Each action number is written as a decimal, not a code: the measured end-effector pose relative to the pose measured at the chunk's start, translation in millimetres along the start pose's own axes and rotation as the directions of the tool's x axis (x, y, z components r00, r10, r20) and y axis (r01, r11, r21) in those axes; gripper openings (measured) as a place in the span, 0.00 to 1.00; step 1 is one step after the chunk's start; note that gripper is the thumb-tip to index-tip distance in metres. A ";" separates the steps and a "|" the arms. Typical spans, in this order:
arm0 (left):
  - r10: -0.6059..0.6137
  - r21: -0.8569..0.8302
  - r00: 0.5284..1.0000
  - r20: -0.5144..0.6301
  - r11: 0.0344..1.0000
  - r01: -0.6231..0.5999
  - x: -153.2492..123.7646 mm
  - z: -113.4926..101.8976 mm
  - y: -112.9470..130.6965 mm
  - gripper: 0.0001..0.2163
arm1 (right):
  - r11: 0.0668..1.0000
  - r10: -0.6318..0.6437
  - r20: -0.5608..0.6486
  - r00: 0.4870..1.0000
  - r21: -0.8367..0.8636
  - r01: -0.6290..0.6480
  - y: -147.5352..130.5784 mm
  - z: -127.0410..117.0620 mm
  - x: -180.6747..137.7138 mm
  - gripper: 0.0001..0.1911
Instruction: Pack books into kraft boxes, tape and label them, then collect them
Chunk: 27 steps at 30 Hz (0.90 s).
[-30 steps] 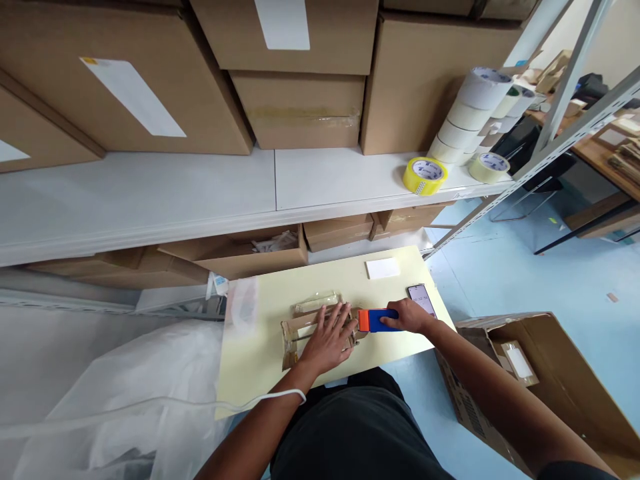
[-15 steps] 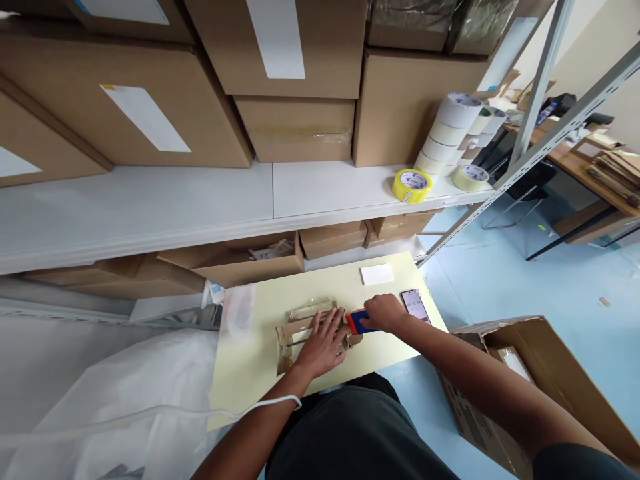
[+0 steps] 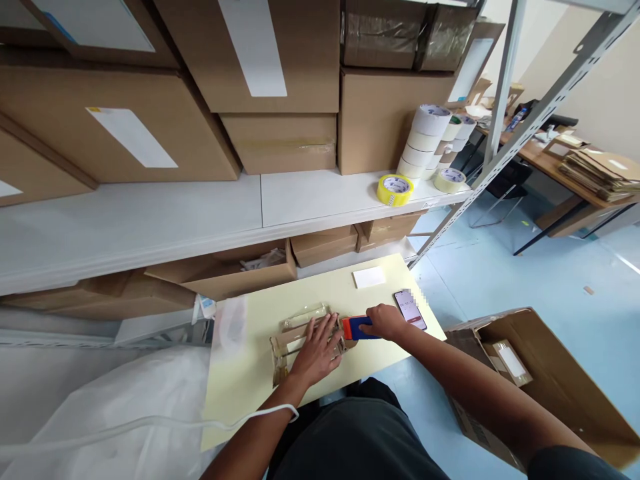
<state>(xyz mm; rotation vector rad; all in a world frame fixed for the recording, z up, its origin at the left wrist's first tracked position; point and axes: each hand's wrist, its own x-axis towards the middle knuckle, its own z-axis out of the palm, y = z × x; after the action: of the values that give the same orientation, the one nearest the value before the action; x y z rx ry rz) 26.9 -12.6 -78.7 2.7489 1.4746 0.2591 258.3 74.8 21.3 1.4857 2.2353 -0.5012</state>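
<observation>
My left hand (image 3: 316, 350) lies with spread fingers on a small cardboard box (image 3: 278, 350), pressing its top near the right end. Shiny clear tape (image 3: 305, 315) shows along the far side of the box, and part of the box is hidden under the hand. My right hand (image 3: 386, 323) is closed around a blue and red tape dispenser (image 3: 361, 327), whose red end is at the right end of the box. Whether the red end touches the cardboard I cannot tell. Both hands are above a pale yellow table (image 3: 240, 407).
A phone (image 3: 410, 309) and a white card (image 3: 369, 277) lie on the table. Beyond it, a shelf (image 3: 200, 207) holds large cartons, stacked tape rolls and a yellow tape roll (image 3: 395, 190). An open carton (image 3: 565, 373) stands at the right. A white cable (image 3: 165, 421) crosses my left forearm.
My view has shifted, so the shelf and table appear moved leftward. The tape dispenser now appears more level in my right hand. My left hand stays on the box.
</observation>
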 end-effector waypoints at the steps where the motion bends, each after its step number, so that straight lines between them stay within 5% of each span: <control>1: 0.005 0.001 1.000 -0.006 1.000 -0.005 -0.5 0.3 -0.5 0.26 | 1.000 -0.002 0.001 1.000 -0.024 0.002 -1.6 3.6 -1.2 0.21; 5: 0.011 0.011 0.999 -0.033 1.000 -0.011 -2.8 -0.5 -2.4 0.26 | 0.998 0.013 0.033 0.999 -0.059 -0.011 2.8 22.9 -11.1 0.17; 10: 0.001 0.009 1.000 0.006 1.000 -0.001 -2.8 -6.2 -1.1 0.27 | 0.958 0.242 -0.173 0.955 0.202 -0.206 17.1 45.4 -10.0 0.25; 15: -0.029 -0.023 0.995 0.092 0.999 0.031 2.7 -18.9 0.3 0.26 | 0.945 0.224 -0.182 0.957 0.282 -0.167 15.4 71.3 15.7 0.15; 21: -0.084 -0.040 0.980 0.181 0.995 0.093 17.3 -32.8 8.4 0.25 | 0.914 0.269 -0.050 0.962 0.329 -0.238 7.7 98.9 34.4 0.22; 27: -0.109 -0.051 0.974 0.199 0.991 0.122 22.9 -39.9 17.6 0.27 | 0.877 0.265 -0.188 0.946 0.454 -0.156 -6.3 102.0 7.8 0.23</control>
<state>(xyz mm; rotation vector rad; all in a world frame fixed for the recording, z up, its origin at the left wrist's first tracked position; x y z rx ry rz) 47.9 -6.1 -34.6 2.5435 1.5387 0.0309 263.6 27.0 -69.2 2.0974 2.1909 -0.8267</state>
